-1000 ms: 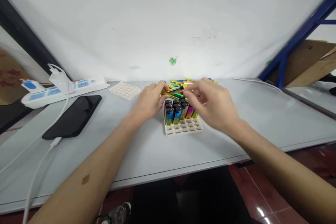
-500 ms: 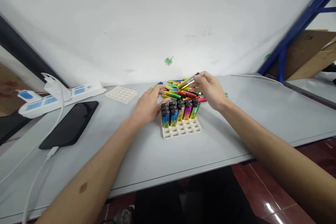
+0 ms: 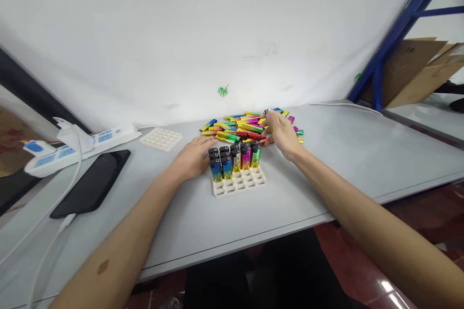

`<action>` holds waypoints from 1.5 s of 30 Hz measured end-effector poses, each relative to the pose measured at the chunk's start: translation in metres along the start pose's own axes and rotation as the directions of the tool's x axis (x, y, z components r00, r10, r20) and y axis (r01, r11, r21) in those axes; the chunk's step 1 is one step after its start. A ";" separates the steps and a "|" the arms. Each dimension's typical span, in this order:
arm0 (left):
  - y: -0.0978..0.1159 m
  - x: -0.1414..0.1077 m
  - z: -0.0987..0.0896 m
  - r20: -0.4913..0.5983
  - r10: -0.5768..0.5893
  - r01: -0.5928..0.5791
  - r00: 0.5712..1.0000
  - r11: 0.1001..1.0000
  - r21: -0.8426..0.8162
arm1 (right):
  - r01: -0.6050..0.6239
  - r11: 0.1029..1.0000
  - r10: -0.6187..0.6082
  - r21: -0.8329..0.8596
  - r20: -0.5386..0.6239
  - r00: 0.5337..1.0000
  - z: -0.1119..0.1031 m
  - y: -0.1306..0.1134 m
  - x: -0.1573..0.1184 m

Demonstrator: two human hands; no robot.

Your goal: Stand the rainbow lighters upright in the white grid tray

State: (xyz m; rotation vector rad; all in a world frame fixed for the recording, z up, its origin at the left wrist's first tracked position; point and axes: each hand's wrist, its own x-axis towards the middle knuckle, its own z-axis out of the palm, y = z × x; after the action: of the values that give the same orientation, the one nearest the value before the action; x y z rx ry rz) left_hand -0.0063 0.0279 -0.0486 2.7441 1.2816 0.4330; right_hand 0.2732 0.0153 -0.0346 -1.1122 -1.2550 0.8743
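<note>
A white grid tray (image 3: 240, 185) holds several upright lighters (image 3: 226, 168) with black tops and shiny blue, silver, pink or green bodies fading to yellow; its front rows show bare slots. My left hand (image 3: 194, 158) lies at the tray's left side, fingers stretched toward the pile and some hidden behind the lighters. Behind the tray is a loose pile of shiny metallic coloured lighter-shaped pieces (image 3: 241, 125). My right hand (image 3: 284, 135) is closed round a lighter (image 3: 268, 111) at the pile's right side; mostly its dark metal end shows, the rest being covered by fingers.
A second white grid tray (image 3: 161, 139) lies at the back left. Left of it are a power strip (image 3: 108, 137) with plugs and a black phone (image 3: 92, 181) on a white charging cable (image 3: 67, 222). A white wall (image 3: 174, 43) stands behind; a blue metal frame (image 3: 391, 38) rises at right.
My right hand has lowered and tilted the lighter more upright beside the pile. My left hand has drawn back from the pile to the tray's left side. The whole view has shifted slightly.
</note>
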 end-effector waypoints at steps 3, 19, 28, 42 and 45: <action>0.000 -0.001 0.000 0.018 -0.031 0.031 0.999 1.000 0.005 | -0.003 0.999 0.001 0.040 0.041 0.999 0.003 -0.003 -0.004; 0.004 -0.002 -0.004 -0.002 -0.076 0.076 0.997 0.996 -0.049 | -0.271 0.959 0.251 0.084 0.190 0.949 0.012 -0.009 -0.010; 0.004 -0.003 -0.004 -0.010 -0.070 0.069 0.998 0.997 -0.046 | -0.233 0.970 0.219 0.068 0.172 0.960 0.014 -0.007 -0.011; 0.008 -0.001 -0.003 -0.034 -0.024 0.021 0.999 0.996 -0.086 | -0.145 0.989 0.139 0.027 0.157 0.978 0.014 -0.003 -0.014; 0.008 -0.001 -0.002 -0.041 -0.027 0.023 0.999 0.996 -0.088 | -0.142 0.990 0.138 0.019 0.154 0.978 0.014 0.000 -0.013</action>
State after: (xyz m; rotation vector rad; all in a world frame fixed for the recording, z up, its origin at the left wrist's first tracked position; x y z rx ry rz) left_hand -0.0018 0.0222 -0.0452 2.6577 1.2728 0.5347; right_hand 0.2572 0.0048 -0.0384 -1.1375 -1.2956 1.0983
